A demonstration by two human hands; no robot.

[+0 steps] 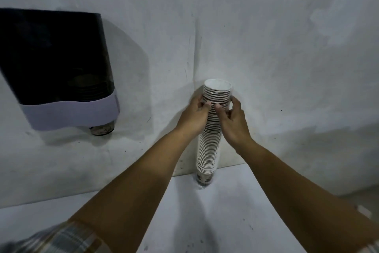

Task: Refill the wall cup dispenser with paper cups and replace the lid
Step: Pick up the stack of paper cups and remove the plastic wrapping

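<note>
Dark smoked-plastic wall cup dispenser (55,56) with a pale lilac lower band hangs at the left, a cup bottom poking out beneath it. Right of it, a tall stack of white paper cups (211,129) with dark printed sides stands upright on the white counter (235,201), close against the far wall, seemingly in a clear sleeve. Left hand (194,117) grasps the stack near its top from the left; right hand (232,121) pinches it from the right with curled fingers.
</note>
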